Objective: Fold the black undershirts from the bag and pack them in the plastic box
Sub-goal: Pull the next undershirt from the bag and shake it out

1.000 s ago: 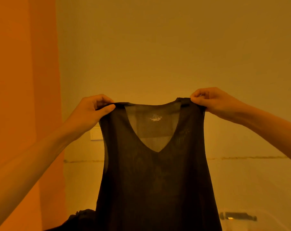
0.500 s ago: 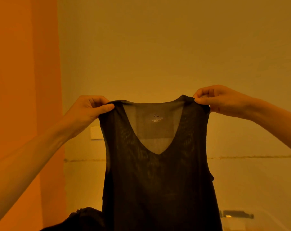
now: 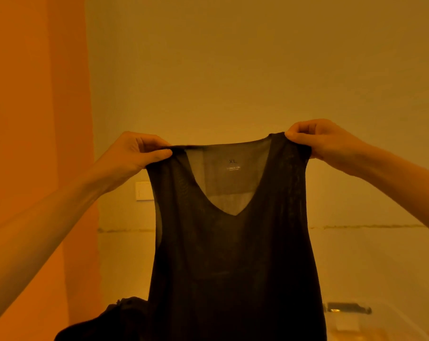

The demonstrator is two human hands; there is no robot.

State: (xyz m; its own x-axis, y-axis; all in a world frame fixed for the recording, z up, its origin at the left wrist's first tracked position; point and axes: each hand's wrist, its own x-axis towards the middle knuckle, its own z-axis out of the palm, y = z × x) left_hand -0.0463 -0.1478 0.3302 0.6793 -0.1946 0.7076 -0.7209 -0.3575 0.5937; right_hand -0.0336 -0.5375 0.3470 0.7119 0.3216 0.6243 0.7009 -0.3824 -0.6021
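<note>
Black undershirt [image 3: 233, 254]: hung flat in mid-air, V-neck up. Left hand [image 3: 132, 156] pinches left shoulder strap; right hand [image 3: 324, 141] pinches right strap. Hem below frame. Bare wall [image 3: 233, 70] behind grips.

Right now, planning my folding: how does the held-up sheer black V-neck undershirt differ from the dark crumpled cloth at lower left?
The undershirt hangs spread out, pinched by left hand and right hand; the crumpled cloth lies bunched, unheld. The undershirt shows an XL mark; the cloth shows none. Both are dark.
</note>
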